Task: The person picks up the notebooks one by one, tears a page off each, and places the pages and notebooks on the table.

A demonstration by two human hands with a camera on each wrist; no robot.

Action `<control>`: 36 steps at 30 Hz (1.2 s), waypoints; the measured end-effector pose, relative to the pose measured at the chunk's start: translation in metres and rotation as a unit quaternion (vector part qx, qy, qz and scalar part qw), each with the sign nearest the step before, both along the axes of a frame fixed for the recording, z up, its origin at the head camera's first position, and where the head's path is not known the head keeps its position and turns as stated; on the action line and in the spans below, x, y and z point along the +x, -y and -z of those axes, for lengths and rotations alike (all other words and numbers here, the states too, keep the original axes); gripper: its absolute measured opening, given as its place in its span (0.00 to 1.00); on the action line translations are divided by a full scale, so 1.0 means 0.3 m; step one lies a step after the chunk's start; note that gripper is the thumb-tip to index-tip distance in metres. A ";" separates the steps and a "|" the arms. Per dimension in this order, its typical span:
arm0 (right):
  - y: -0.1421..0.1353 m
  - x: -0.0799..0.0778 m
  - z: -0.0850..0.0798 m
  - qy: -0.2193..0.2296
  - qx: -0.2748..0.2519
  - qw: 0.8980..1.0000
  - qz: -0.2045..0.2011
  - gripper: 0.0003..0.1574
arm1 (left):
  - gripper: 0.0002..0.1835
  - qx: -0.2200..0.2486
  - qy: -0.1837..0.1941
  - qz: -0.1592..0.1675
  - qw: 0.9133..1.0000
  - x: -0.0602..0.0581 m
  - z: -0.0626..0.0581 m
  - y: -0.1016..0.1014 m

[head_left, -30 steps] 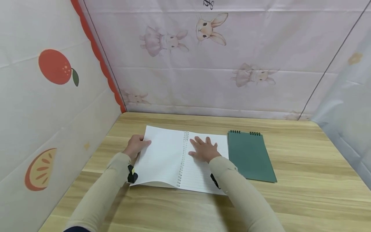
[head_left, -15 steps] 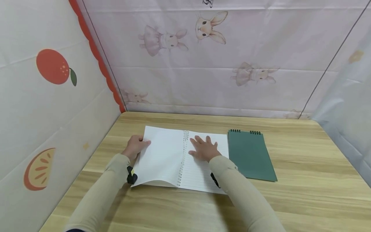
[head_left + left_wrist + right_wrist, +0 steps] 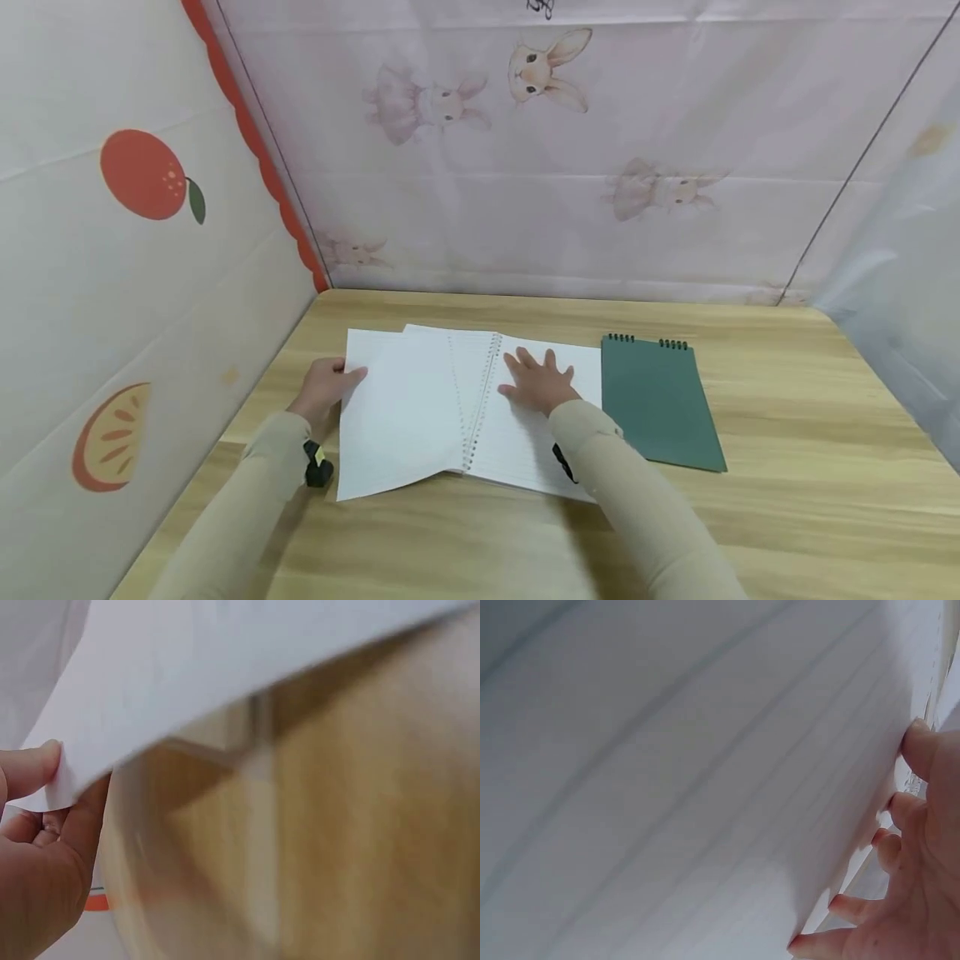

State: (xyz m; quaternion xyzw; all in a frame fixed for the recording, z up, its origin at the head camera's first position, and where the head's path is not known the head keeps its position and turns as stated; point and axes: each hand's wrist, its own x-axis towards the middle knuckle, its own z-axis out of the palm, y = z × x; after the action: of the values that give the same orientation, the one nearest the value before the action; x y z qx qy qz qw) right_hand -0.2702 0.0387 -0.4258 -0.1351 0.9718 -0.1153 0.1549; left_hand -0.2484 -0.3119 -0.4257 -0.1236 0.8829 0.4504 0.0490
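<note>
1 pg top now off rings

Clock directions run from the middle of the head view. Two bare hands: one left hand at 8 o'clock, one right hand at 5. One open, white, spiral-bound lined paper notebook at 6; one slanted white paper sheet at 7. One closed green rectangular notepad at 4, with two black ring clusters along its 12 o'clock edge. One pale wood-grained bench. One printed round red fruit at 10.
</note>
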 end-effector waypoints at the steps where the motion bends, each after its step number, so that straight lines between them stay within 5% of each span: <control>1: 0.001 0.002 0.002 0.004 -0.002 1.000 -0.003 0.44 | 0.27 0.002 -0.003 -0.002 1.000 -0.002 0.003 -0.004; 11: 0.008 0.015 0.012 0.000 -0.002 1.000 -0.026 0.42 | 0.21 0.027 -0.033 0.008 0.999 0.001 0.012 -0.035; 18: -0.001 0.013 0.018 0.001 -0.006 1.000 -0.023 0.42 | 0.28 0.015 0.034 0.047 0.998 0.023 -0.012 -0.056; 27: -0.009 0.012 0.045 -0.011 -0.002 0.999 -0.030 0.43 | 0.41 -0.024 0.128 0.121 0.984 0.124 -0.036 -0.025; 36: -0.022 0.048 0.013 -0.025 0.005 0.999 -0.048 0.45 | 0.33 0.020 0.103 0.129 0.986 0.215 -0.041 -0.037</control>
State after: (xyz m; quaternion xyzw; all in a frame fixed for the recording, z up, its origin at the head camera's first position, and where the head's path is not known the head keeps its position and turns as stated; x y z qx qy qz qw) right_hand -0.2558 0.0454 -0.4296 -0.1833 0.9684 -0.0999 0.1364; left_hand -0.1840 -0.3007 -0.4135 -0.0530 0.8723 0.4430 0.2000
